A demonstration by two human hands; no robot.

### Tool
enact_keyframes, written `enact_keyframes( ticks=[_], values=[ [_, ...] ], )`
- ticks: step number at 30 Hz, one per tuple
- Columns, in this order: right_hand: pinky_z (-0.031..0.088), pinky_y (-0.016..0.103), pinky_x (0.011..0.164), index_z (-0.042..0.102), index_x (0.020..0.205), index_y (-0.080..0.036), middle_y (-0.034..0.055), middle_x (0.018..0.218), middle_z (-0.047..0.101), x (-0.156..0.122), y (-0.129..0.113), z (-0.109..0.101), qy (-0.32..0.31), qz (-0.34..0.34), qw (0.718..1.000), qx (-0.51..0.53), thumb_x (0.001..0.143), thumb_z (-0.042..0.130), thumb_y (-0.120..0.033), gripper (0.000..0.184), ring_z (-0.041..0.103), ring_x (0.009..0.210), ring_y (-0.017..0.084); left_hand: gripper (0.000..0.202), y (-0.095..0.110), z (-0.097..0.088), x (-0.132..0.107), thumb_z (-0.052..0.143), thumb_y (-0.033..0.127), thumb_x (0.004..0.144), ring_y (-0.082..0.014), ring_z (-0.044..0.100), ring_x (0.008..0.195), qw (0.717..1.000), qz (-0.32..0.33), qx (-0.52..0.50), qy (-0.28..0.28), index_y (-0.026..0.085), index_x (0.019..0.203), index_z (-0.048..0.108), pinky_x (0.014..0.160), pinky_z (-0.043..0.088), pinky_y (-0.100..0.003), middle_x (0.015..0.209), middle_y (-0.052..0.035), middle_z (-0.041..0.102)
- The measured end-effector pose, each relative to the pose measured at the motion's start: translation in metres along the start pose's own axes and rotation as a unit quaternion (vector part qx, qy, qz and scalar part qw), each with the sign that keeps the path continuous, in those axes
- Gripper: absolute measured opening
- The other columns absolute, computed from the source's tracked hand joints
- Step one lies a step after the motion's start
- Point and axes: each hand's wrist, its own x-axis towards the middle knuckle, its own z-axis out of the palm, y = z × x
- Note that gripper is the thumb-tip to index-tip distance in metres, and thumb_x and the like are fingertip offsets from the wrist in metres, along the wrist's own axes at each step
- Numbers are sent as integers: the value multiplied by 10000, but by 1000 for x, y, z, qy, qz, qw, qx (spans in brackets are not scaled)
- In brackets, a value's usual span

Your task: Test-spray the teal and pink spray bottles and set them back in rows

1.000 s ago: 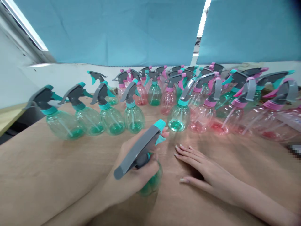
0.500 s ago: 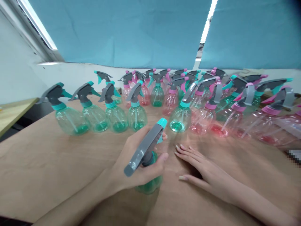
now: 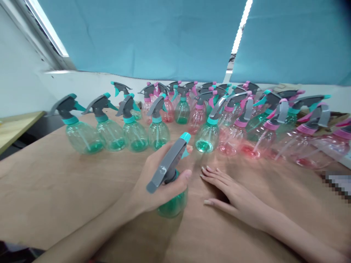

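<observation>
My left hand [image 3: 157,182] is wrapped round the neck of a green spray bottle [image 3: 175,204] with a grey and teal trigger head. The bottle stands upright near the front middle of the wooden table [image 3: 104,215]. To the right, my right hand [image 3: 230,191] lies on the tabletop with its fingers stretched out and holds nothing. Just beyond my hands, another green spray bottle [image 3: 207,137] catches the light. Part of the held bottle is hidden behind my fingers and thumb.
Several green spray bottles [image 3: 135,137] line up at the left. Pink spray bottles [image 3: 251,140] crowd the right, with mixed colours behind. A pixelated flat object [image 3: 338,184] lies at the right edge. Blue curtains [image 3: 153,40] hang beyond, and a yellowish surface [image 3: 20,128] is at far left.
The view has shifted slightly, with bottles at the right appearing further left. My left hand keeps its grip on the spray bottle, and my right hand stays flat on the table.
</observation>
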Motion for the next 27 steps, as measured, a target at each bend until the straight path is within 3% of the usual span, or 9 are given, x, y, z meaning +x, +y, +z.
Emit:
enact_keyframes(
  ticks=[6,10,14,16,20,27],
  values=[
    [243,526,1196,425,1480,-201,81,1573,353,2,-2,-2,1,1,1000,9,937,500,-598,677,274,1465,282,411,-2,-1,1,574,337,771,-137,545,536,997,-8,-72,-23,252,1173,555,549,522,-297,938,-10,656],
    [242,516,1199,426,1480,-201,79,1571,359,2,-2,-2,1,-1,1000,11,939,501,-595,674,278,1464,276,407,-3,1,2,577,299,755,-131,568,534,996,-18,-78,-25,251,1158,548,550,535,-300,995,-18,675],
    [247,520,1197,430,1479,-219,73,1567,369,2,-1,-1,11,-1,1000,20,932,521,-587,665,281,1463,281,468,-4,2,-1,617,276,779,-193,686,784,993,-26,-112,-34,273,1239,532,655,576,-308,1176,-44,665],
    [241,517,1200,426,1481,-208,75,1571,361,2,-1,-2,7,1,1000,19,933,511,-596,677,273,1466,278,488,-5,3,-3,629,270,792,-201,690,836,992,-26,-114,-37,276,1268,519,696,581,-314,1202,-49,658],
    [244,504,1201,420,1483,-192,74,1576,349,3,-2,-3,-6,7,1000,15,937,483,-615,694,259,1472,268,540,-8,5,-4,651,225,789,-157,665,709,991,-47,-112,-46,288,1306,505,685,577,-312,1185,-41,666],
    [245,501,1202,414,1486,-201,68,1575,355,1,-2,-2,2,3,1000,12,943,488,-598,676,264,1470,262,557,-6,8,-5,655,149,762,-212,671,1029,987,-34,-151,-33,286,1279,501,928,558,-364,1313,-36,621]
  ],
)
